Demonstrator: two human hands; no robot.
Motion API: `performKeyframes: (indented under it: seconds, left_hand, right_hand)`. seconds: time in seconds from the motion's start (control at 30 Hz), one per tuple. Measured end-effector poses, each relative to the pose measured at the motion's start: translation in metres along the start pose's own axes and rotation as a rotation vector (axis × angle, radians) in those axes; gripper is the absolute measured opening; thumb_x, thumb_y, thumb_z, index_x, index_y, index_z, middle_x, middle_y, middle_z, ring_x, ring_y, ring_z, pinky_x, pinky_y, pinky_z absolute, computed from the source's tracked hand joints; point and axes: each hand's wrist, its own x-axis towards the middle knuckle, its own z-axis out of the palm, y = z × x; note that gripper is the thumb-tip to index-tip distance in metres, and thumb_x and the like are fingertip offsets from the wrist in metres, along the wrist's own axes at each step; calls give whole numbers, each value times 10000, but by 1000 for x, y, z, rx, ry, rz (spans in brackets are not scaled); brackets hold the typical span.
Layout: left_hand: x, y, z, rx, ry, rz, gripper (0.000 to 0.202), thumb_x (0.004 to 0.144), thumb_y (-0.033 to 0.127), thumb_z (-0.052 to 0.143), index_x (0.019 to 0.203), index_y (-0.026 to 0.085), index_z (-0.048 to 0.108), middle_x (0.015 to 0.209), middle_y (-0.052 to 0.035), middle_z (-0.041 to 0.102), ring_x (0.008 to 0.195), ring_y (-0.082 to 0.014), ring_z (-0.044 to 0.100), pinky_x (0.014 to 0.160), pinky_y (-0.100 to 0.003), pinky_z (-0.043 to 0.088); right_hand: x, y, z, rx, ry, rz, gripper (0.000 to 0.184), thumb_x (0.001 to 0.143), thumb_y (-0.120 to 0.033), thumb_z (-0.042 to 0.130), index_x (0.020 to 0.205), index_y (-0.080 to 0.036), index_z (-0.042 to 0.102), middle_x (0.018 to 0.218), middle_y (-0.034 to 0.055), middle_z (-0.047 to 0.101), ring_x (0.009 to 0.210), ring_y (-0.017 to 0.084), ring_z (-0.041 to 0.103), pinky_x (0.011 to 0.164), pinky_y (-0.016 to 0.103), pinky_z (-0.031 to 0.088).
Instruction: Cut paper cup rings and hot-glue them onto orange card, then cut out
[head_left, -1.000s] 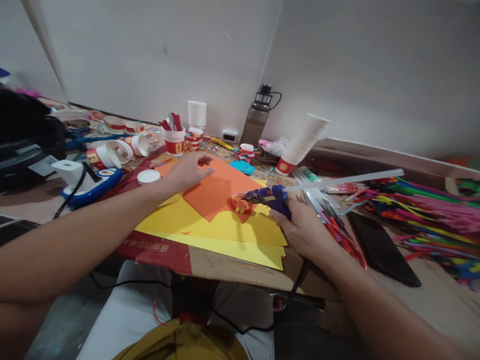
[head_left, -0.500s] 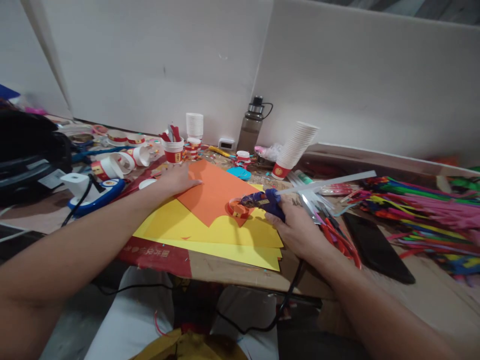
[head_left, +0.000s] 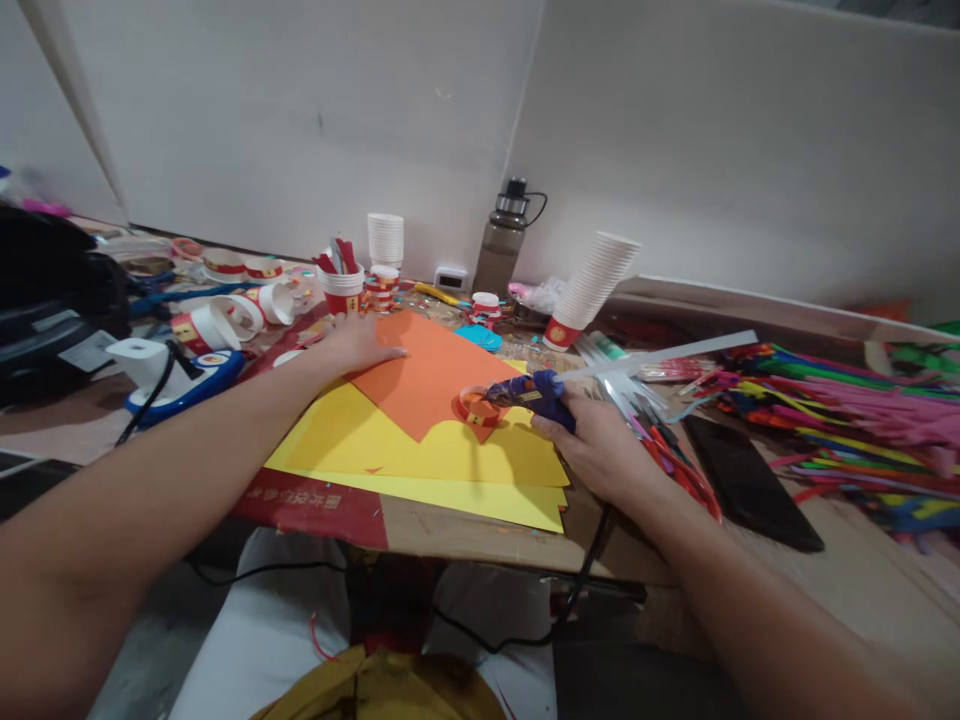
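Head view: right hand (head_left: 602, 445) gripped a glue gun (head_left: 546, 394), at 3 o'clock from a red ring (head_left: 481, 417); left hand (head_left: 357, 345) touched orange paper (head_left: 439, 360) at 10 o'clock, finger spread unclear.

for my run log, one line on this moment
left hand: at orange sheet | right hand: holds glue gun | nozzle: by red ring

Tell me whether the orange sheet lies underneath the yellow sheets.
No, the orange sheet lies over the yellow sheets and hides part of them.

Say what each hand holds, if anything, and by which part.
The right hand holds the glue gun by its handle. The left hand is at the orange sheet's edge; any grip cannot be told.
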Motion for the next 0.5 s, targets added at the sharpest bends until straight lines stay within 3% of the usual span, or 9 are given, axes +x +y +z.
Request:
performKeyframes:
  seconds: [0.23, 0.5]
  left_hand:
    - [5, 6, 0, 91, 78, -39, 823, 763, 693, 545, 1329, 97, 509, 1333, -268, 541, 1235, -442, 497, 989, -507, 398]
    - [21, -14, -1, -81, 43, -73, 718, 716, 601, 644, 1230, 108, 558, 1228, -221, 638, 1080, -368, 626, 789, -359, 474]
  right_hand:
    - [1, 2, 2, 21, -16, 0, 234, 877, -302, 539, 1019, -152, 648, 863, 103, 690, 793, 232, 622, 677, 300, 433]
    - [1, 0, 0, 2, -6, 14, 221, 879, -294, 530, 975, -143, 659, 857, 115, 691, 780, 231, 621, 662, 297, 430]
